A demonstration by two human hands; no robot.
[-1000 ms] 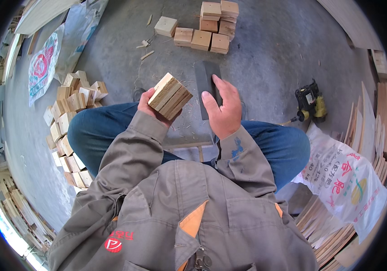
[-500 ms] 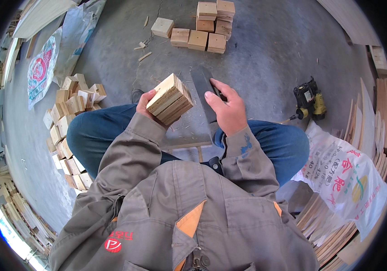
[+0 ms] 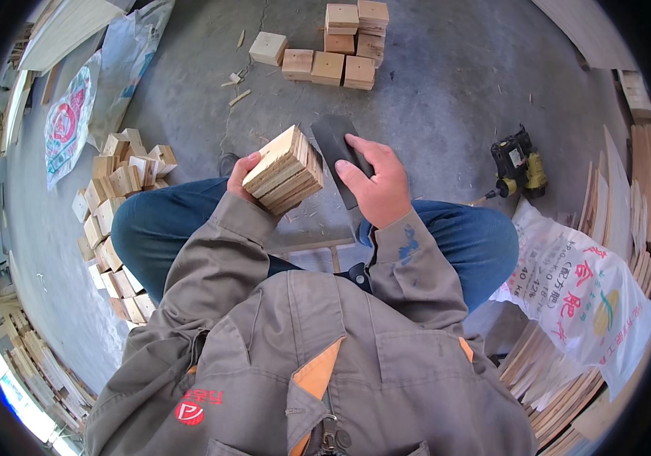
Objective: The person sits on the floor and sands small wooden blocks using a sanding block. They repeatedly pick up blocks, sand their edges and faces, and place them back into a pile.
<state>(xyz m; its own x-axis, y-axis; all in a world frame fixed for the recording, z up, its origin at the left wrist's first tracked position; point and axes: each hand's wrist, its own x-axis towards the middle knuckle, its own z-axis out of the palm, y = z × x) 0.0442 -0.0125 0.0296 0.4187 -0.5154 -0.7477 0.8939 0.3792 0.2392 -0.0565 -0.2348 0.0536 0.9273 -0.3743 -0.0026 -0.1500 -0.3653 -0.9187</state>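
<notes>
Blocks (image 3: 286,171), a layered wooden stack, sit clenched in the left hand (image 3: 240,173), tilted above the knees. Just right of that grip, the right hand (image 3: 375,186) grasps a dark flat plate (image 3: 334,144). I'd say keep the stack's edges squared before meeting the plate. Smaller loose pieces (image 3: 124,175) lie on the floor (image 3: 447,83), left of the grip.

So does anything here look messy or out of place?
A little. The small wood blocks by the left knee lie in a loose, tumbled heap, unlike the neat stacked blocks ahead. Splinters are scattered on the concrete floor, and a power tool lies there.
</notes>
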